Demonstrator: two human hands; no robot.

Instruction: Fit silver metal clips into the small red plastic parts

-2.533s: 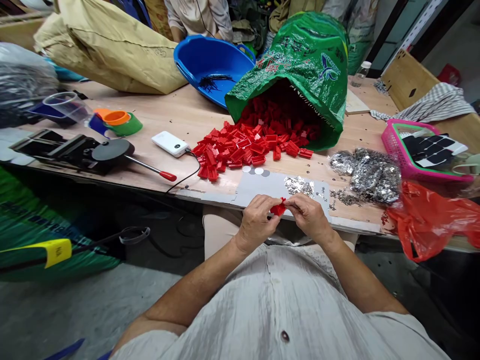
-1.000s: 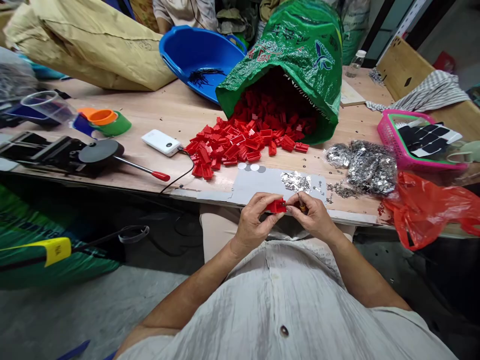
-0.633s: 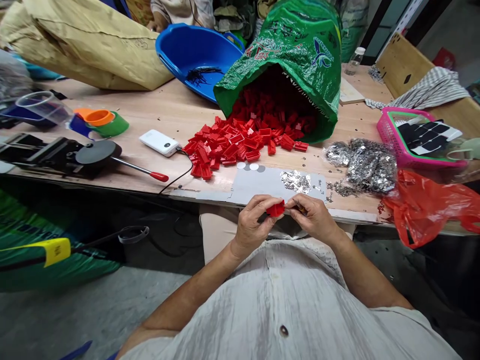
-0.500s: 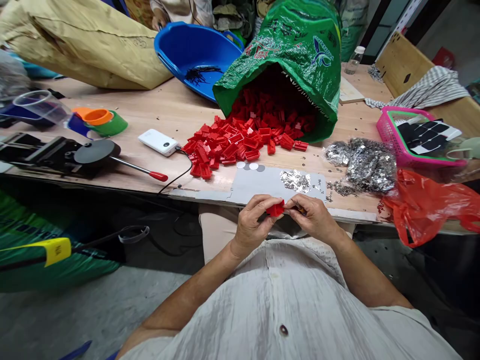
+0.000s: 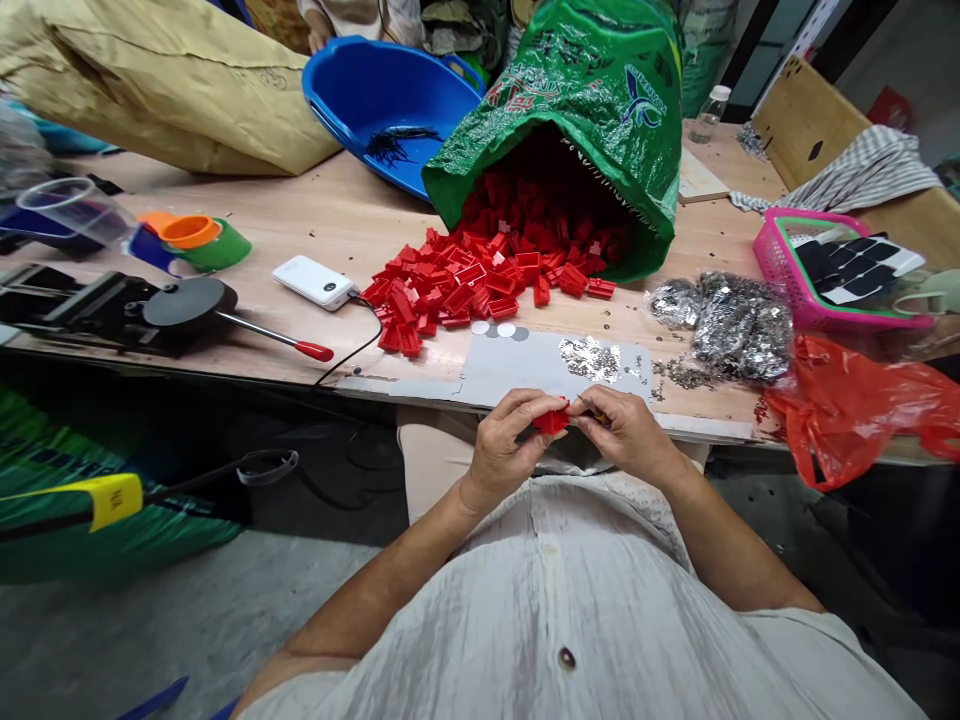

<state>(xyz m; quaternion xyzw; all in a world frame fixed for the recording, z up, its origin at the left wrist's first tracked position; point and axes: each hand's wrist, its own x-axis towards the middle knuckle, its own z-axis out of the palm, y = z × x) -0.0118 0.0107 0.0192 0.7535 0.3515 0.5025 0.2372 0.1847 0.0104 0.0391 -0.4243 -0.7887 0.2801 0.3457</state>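
My left hand (image 5: 506, 447) pinches a small red plastic piece (image 5: 553, 419) just in front of the table edge. My right hand (image 5: 626, 435) meets it from the right, fingers closed on a thin small part pressed against the red piece; what that part is I cannot make out. Beyond my hands lies a grey card (image 5: 525, 365) with a little heap of shiny metal bits (image 5: 590, 357). A pile of red plastic pieces (image 5: 465, 285) spills from a green sack (image 5: 600, 110) lying on its side.
Bags of metal bits (image 5: 731, 325), a red plastic bag (image 5: 847, 415) and a pink basket (image 5: 825, 300) sit at the right. A white power bank (image 5: 313, 281), a black hand press (image 5: 150, 305), coloured cups (image 5: 199, 240) lie left. A blue basin (image 5: 390, 100) and another person are at the back.
Both hands stay together at the table edge, turning the red piece slightly. My view has shifted a little, so the table's things sit slightly left and higher.
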